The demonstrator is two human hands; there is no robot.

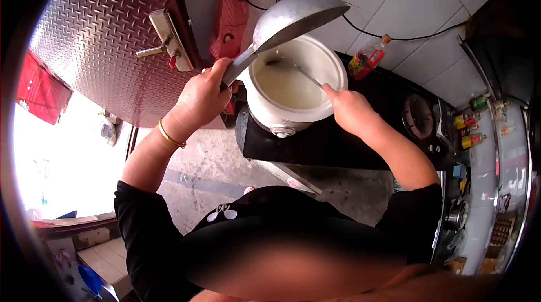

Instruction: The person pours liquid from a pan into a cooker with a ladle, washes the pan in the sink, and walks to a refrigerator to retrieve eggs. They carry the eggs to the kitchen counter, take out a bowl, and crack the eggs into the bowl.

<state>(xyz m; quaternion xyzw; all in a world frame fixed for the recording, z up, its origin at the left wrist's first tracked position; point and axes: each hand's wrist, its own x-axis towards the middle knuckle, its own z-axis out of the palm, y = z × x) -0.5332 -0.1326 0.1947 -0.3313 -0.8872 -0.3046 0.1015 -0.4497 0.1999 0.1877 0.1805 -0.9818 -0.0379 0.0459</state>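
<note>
Our left hand grips a metal wok tilted over the white electric cooker between our hands; our right hand grips a ladle inside. A wrist slip might splash pale liquid.

Dressed in a black top with elbow-length sleeves — marked on the chest with a pale, looping print. Ringed at the left wrist by a slim gold-coloured bangle.

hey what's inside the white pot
Inside the white pot is pale liquid, with a spoon from the right hand reaching in. The liquid hides the bottom, and the metal scoop blocks part of the far rim.
</note>
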